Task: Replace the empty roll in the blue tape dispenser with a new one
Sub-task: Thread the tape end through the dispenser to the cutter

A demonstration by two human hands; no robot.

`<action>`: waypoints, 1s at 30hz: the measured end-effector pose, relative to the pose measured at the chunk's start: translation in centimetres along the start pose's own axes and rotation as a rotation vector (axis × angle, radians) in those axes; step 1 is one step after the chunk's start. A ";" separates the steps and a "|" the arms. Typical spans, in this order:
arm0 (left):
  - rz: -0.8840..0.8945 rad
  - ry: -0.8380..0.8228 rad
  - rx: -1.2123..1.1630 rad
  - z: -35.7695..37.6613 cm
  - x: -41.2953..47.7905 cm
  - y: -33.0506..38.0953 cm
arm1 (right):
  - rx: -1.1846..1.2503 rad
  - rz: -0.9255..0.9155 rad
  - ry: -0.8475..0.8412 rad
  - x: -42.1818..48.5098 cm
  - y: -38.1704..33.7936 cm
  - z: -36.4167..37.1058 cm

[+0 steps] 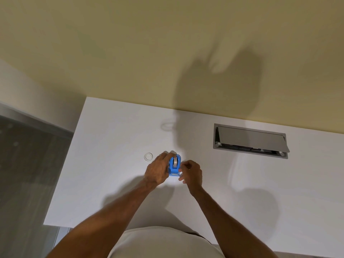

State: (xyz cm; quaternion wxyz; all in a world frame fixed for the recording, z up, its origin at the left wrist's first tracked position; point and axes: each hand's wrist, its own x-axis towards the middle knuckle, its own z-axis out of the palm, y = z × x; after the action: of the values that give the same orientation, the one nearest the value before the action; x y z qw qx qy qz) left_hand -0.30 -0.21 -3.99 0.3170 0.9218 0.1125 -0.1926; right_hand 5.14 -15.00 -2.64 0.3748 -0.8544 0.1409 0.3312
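Head view: risk — tape end could fold back onto the roll or miss the cutter if the pinch slips; my judgement.

Blue tape dispenser (174,166) on white surface (104,164), left hand (157,170) wrapped round its left side. Right hand (191,173) just beside, fingertips pinched at its front. Small ring (148,156) lies near, left.

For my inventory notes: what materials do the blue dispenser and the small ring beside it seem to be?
Blue dispenser: likely moulded plastic, judging by its uniform bright colour and smooth body. Small ring: seemingly clear or whitish plastic, pale and faintly see-through, though too small to confirm.
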 end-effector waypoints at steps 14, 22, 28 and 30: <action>0.018 0.022 -0.136 -0.7 -0.6 0.1 | 0.549 0.390 -0.165 -0.2 -0.7 2.6; 0.042 -0.029 -0.158 -1.2 -0.3 -0.6 | 0.597 0.423 -0.137 -0.3 -1.1 2.9; 0.023 -0.049 -0.147 -1.1 -0.2 -0.9 | 0.594 0.420 -0.119 -0.7 -0.7 2.9; 0.015 -0.046 -0.155 -1.1 -0.3 -0.8 | 0.601 0.420 -0.125 -1.0 -0.6 2.9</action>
State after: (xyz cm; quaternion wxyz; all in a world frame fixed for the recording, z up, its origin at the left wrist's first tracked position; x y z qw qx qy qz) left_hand -0.54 1.09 -3.54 0.3913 0.8907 0.1131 -0.2019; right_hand 3.36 -12.51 -3.07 0.5407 -0.6366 0.3811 0.3964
